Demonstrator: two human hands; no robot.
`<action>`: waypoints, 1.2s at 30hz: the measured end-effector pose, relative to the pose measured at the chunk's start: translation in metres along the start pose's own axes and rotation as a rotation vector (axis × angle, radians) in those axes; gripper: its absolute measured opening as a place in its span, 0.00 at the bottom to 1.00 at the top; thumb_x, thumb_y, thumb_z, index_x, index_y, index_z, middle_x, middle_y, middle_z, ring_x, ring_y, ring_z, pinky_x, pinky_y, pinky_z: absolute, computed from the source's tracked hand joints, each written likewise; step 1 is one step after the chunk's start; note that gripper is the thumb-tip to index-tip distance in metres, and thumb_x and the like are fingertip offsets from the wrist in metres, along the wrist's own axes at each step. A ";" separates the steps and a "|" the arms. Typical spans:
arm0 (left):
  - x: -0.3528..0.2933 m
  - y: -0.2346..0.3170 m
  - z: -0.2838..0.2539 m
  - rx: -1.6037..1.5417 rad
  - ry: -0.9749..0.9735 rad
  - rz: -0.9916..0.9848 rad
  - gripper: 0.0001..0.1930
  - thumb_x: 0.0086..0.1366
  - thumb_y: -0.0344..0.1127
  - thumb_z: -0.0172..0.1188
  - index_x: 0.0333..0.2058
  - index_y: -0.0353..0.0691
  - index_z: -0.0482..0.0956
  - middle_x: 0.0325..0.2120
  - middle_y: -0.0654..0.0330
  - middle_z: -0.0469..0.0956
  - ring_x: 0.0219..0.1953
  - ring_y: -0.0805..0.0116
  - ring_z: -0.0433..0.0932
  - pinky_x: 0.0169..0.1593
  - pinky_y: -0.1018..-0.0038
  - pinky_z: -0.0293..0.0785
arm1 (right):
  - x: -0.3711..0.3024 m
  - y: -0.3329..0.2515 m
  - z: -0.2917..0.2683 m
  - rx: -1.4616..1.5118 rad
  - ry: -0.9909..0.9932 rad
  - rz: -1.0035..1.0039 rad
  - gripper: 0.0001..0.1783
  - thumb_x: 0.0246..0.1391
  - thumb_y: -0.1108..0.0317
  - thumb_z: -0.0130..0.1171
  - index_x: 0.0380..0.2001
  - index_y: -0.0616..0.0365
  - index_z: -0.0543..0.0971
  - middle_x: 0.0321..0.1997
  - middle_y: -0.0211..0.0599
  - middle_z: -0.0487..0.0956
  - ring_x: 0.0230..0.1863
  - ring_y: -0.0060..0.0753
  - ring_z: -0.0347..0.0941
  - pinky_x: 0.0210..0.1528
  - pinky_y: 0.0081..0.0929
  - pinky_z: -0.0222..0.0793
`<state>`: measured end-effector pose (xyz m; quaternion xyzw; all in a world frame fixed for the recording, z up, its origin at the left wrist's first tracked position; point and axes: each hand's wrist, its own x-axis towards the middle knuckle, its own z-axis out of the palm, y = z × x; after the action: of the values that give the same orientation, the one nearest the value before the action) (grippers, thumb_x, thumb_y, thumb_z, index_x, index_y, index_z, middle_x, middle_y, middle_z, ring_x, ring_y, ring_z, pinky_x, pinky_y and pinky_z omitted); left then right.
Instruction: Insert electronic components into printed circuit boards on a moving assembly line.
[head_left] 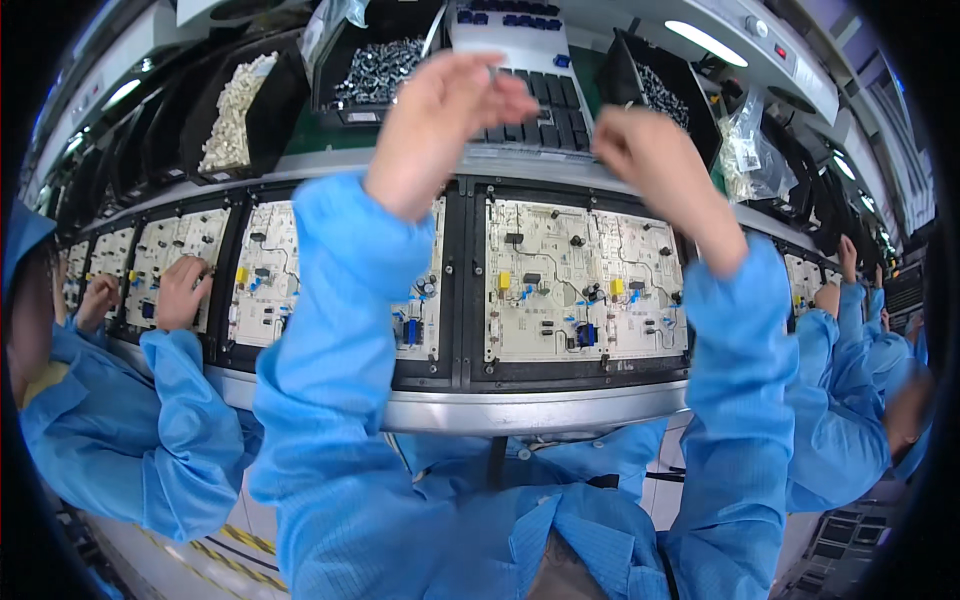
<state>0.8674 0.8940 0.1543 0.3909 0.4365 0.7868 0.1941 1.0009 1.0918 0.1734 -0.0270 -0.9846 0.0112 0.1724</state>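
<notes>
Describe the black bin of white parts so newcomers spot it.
Find the row of pale circuit boards. Beyond it, left of the person's left hand, stands the black bin. Its white heap differs from the silvery metallic parts in the bin to its right.

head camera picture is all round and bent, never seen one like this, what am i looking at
There is no machine here: you see a person's bare left hand and right hand, with blue sleeves. A wide fisheye camera on their head looks down, so straight edges bend. Nearer the body, cream circuit boards dotted with small components lie in black frames. Beyond them are a black bin of metallic parts and a white tray with rows of black components. Both hands are raised; blur and angle hide whether either holds anything. Co-workers appear on both sides.
</notes>
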 end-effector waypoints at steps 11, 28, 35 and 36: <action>-0.069 -0.040 -0.047 -0.261 0.178 -0.256 0.13 0.73 0.33 0.44 0.50 0.31 0.69 0.33 0.58 0.74 0.33 0.72 0.73 0.44 0.75 0.73 | 0.118 0.073 0.095 0.085 -0.280 -0.068 0.08 0.36 0.71 0.68 0.24 0.58 0.81 0.30 0.44 0.81 0.36 0.48 0.78 0.39 0.39 0.73; -0.072 -0.047 0.002 -0.127 0.068 -0.360 0.15 0.70 0.29 0.48 0.53 0.32 0.65 0.39 0.52 0.76 0.40 0.67 0.75 0.49 0.71 0.73 | 0.105 0.082 0.079 0.174 -0.196 -0.188 0.11 0.41 0.79 0.63 0.29 0.63 0.72 0.25 0.43 0.75 0.30 0.45 0.72 0.33 0.35 0.67; -0.082 -0.033 0.017 0.034 0.027 -0.289 0.14 0.71 0.30 0.45 0.53 0.32 0.62 0.37 0.52 0.77 0.39 0.66 0.78 0.47 0.72 0.73 | 0.028 0.066 -0.004 0.305 -0.040 -0.244 0.11 0.45 0.77 0.56 0.35 0.60 0.77 0.24 0.40 0.74 0.25 0.35 0.69 0.30 0.31 0.66; -0.080 -0.033 0.026 0.047 0.009 -0.311 0.14 0.71 0.29 0.45 0.53 0.32 0.62 0.38 0.51 0.77 0.39 0.66 0.78 0.47 0.71 0.73 | 0.008 0.072 -0.015 0.330 -0.066 -0.209 0.08 0.44 0.76 0.56 0.32 0.60 0.77 0.20 0.35 0.70 0.21 0.27 0.64 0.27 0.26 0.62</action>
<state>0.9365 0.8736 0.0993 0.3193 0.5111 0.7386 0.3023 1.0016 1.1646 0.1878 0.1042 -0.9719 0.1556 0.1425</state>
